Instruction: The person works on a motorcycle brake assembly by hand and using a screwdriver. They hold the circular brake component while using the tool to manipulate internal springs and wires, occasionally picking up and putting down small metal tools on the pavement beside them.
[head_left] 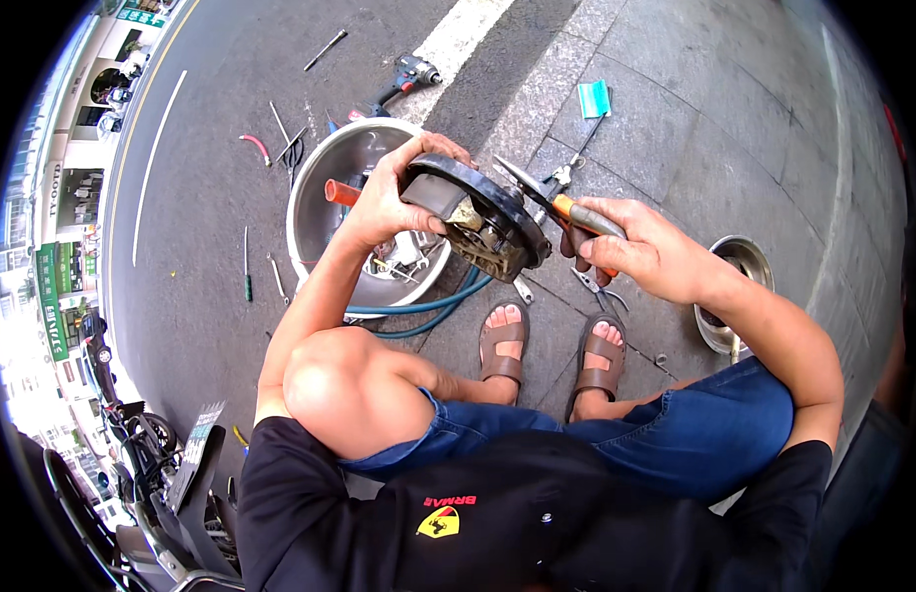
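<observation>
On the left, the basin point(298, 207) is sitting beyond my left hand point(384, 202), which is pinching the black part point(492, 207) between thumb and fingers, mid-scene, off the ground. To its right, the pliers point(564, 205) are pointing at it; I cannot tell whether they're touching. My right hand point(640, 242) is gripping their handles. Working well means bracing the part firmly and squeezing gently.
</observation>
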### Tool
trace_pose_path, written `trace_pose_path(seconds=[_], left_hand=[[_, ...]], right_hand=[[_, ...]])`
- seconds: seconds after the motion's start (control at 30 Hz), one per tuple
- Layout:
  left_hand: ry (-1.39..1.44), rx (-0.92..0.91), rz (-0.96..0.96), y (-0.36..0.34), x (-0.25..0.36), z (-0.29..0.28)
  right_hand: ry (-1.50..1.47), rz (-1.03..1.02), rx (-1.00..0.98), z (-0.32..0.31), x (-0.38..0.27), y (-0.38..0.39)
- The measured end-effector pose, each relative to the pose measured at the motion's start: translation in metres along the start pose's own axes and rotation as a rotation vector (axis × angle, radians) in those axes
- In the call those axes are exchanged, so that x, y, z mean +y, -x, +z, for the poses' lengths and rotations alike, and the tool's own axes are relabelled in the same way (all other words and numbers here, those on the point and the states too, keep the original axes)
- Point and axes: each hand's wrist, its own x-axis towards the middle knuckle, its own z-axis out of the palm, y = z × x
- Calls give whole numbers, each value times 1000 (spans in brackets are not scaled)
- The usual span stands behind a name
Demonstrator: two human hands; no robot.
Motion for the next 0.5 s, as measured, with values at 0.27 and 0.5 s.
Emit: trace_pose_path(seconds=[0.27, 0.5], left_hand=[[-37, 14, -101, 8, -4, 0], [-44, 34, -119, 2, -14, 6]], right_hand=[[11, 84, -13, 0, 2, -2], [-84, 115, -53, -5, 3, -2]])
